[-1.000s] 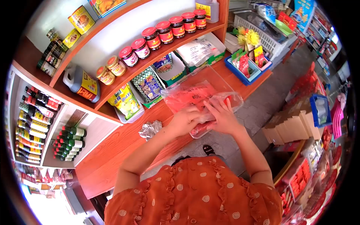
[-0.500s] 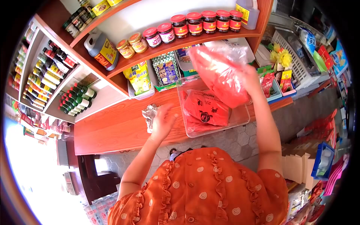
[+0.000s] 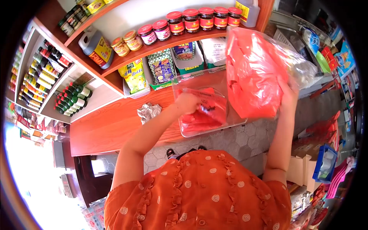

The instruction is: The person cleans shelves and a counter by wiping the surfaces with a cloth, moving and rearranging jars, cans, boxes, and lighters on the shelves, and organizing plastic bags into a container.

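My right hand (image 3: 289,94) grips a bundle of red plastic bags (image 3: 255,73), raised over the right side of a clear plastic bin. Crumpled clear plastic bags (image 3: 301,69) trail behind the bundle. Inside the clear bin (image 3: 214,132) lie more red bags (image 3: 197,122), one with black print. My left hand (image 3: 188,103) reaches over the bin's left wall, its fingers closed on the printed red bag (image 3: 214,107); the fingertips are partly hidden. A crumpled grey-white cloth or paper (image 3: 148,112) rests on the counter left of the bin.
The reddish wooden counter (image 3: 99,132) runs beneath a shelf holding red-lidded jars (image 3: 191,21) and a large jug (image 3: 96,48). Seasoning packets in boxes (image 3: 161,69) stand behind the bin. Bottles (image 3: 73,100) fill the left shelves. Cardboard boxes (image 3: 301,168) are at right.
My right hand has carried the red bundle rightward and nearer to me, away from the bin. My left hand has moved from beside the crumpled cloth or paper into the bin, onto the printed bag.
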Demonstrator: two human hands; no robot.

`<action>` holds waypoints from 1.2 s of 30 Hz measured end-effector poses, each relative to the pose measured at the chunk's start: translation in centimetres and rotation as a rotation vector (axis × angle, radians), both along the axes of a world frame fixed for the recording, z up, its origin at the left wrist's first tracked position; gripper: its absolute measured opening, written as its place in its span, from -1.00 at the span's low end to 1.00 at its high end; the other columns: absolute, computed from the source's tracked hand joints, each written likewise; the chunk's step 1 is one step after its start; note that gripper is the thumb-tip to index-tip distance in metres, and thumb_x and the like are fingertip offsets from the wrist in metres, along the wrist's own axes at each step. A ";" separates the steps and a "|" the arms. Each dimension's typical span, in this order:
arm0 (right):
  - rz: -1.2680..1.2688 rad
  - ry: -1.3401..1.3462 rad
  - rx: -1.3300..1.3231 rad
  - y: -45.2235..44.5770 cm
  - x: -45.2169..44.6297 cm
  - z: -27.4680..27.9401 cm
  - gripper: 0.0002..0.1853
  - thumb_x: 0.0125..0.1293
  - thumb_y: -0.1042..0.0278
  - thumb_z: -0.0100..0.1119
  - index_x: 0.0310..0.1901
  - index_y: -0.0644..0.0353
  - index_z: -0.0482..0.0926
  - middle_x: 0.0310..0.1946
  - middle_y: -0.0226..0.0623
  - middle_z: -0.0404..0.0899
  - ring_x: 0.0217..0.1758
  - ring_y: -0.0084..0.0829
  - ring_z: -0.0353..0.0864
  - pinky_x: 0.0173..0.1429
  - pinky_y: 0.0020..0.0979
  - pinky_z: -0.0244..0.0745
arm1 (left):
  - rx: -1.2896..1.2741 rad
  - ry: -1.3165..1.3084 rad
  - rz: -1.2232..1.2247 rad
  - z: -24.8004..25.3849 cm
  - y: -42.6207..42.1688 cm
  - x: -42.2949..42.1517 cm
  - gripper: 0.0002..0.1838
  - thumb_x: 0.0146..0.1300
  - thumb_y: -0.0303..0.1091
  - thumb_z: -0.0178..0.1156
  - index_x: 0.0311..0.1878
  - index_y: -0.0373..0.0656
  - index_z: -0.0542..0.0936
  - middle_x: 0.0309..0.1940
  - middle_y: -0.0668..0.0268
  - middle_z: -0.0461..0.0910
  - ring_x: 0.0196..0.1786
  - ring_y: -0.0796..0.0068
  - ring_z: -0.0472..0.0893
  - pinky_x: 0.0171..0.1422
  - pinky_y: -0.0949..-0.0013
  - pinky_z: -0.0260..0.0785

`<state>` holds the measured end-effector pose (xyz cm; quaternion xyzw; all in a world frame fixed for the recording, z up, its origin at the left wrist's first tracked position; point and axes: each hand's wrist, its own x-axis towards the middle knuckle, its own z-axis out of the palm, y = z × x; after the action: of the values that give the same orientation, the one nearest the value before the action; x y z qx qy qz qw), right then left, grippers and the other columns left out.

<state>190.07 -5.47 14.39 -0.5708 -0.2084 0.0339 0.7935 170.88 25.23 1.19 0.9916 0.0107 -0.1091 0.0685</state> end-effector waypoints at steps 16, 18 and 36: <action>-0.560 -0.052 -0.145 -17.9 -3.2 -1.2 -0.67 0.30 0.50 0.20 0.09 0.40 0.61 0.19 -0.17 0.52 0.20 -0.36 0.52 0.33 -0.39 0.33 | 0.292 0.168 -0.223 -5.9 -3.9 -0.6 -0.71 0.11 -0.37 0.22 -0.06 -0.16 0.62 -0.12 0.16 0.67 -0.05 0.14 0.68 -0.10 0.11 0.56; -0.616 -0.204 -0.269 -18.8 -2.7 -2.2 -0.67 0.28 0.51 0.22 0.08 0.38 0.63 0.21 -0.17 0.48 0.22 -0.33 0.50 0.33 -0.36 0.36 | 0.230 0.137 -0.249 -5.4 -3.2 -0.3 -0.71 0.10 -0.39 0.22 -0.07 -0.16 0.62 -0.15 0.13 0.66 -0.08 0.11 0.69 -0.10 0.10 0.56; -0.354 -0.563 -0.158 -9.4 -4.6 2.5 -0.57 0.13 0.69 0.16 0.10 0.44 0.57 0.22 -0.08 0.46 0.32 -0.27 0.41 0.46 -0.21 0.25 | 0.040 -0.197 -0.069 -2.1 -2.9 -4.8 -0.58 0.16 -0.30 0.32 0.12 -0.01 0.61 0.13 0.19 0.60 0.04 0.12 0.66 -0.02 0.11 0.58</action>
<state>185.52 -14.82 16.89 -0.6447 -0.3137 -0.2472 0.6518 166.10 22.33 -0.95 0.9985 -0.0283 -0.0132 0.0455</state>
